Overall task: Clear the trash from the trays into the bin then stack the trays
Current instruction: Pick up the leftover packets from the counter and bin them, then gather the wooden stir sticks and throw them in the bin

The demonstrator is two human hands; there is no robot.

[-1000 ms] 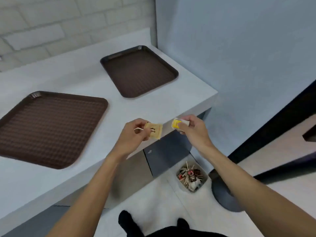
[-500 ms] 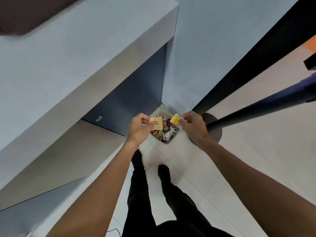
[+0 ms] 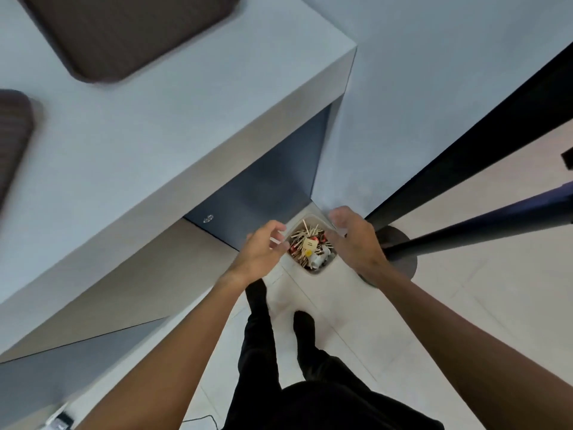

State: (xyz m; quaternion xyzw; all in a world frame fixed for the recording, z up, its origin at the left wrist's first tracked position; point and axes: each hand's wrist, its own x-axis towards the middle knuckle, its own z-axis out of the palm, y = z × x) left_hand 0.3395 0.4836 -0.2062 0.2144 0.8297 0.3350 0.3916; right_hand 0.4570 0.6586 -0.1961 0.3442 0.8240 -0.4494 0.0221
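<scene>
Head camera: both hands released above the bin

Looks steeply down past the corner of a pale counter point(image 3: 161, 144) to a tiled floor point(image 3: 465, 305). Finds the left hand point(image 3: 260, 252) and the right hand point(image 3: 356, 240) hanging over a small pale bin point(image 3: 319, 270), which stands on the floor in the nook between the counter's end and the wall point(image 3: 434, 72). Shows both hands let go: backs up, fingers loose and slightly spread, gripping nothing, one at each side of the bin's mouth. Cannot tell whether either hand touches the rim.

Picks out the trash inside the bin: a heap of wooden sticks point(image 3: 298, 236), a tan packet point(image 3: 310, 243) lying on top near the middle, a small yellow packet point(image 3: 308, 252) just beside it, and red and dark wrappers point(image 3: 322, 238) among the sticks.

Catches two dark brown trays flat on the counter, well apart from the bin, with a gap between them and not stacked: the first tray point(image 3: 124, 32) cut off by the top edge, the second tray point(image 3: 12, 135) only a blurred corner at the left edge.

Takes in black trousers point(image 3: 257, 352) below the arms, and a dark pole point(image 3: 480, 225) slanting off a round base point(image 3: 403, 259) just right of the bin, partly behind the right hand
</scene>
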